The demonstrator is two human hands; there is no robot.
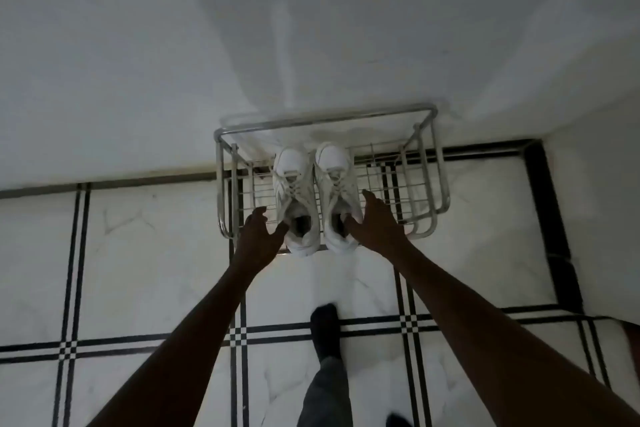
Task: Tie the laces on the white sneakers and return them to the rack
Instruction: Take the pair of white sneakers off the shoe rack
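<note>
Two white sneakers stand side by side, toes toward the wall, on the top wire shelf of a chrome shoe rack [424, 163]. The left sneaker [294, 191] and the right sneaker [337, 191] have their heels at the rack's front edge. My left hand [258, 236] hovers by the left sneaker's heel, fingers spread, thumb near its collar. At the right sneaker's outer side is my right hand [375, 222], fingers extended along it and thumb at the heel opening. Neither hand clearly grips a shoe. I cannot make out the laces' knots in the dim light.
The rack stands against a white wall [311, 28] on a white marble floor with black inlay lines [239, 336]. My foot in a dark sock [325, 329] stands on the floor below the rack. A wall corner juts in at the right.
</note>
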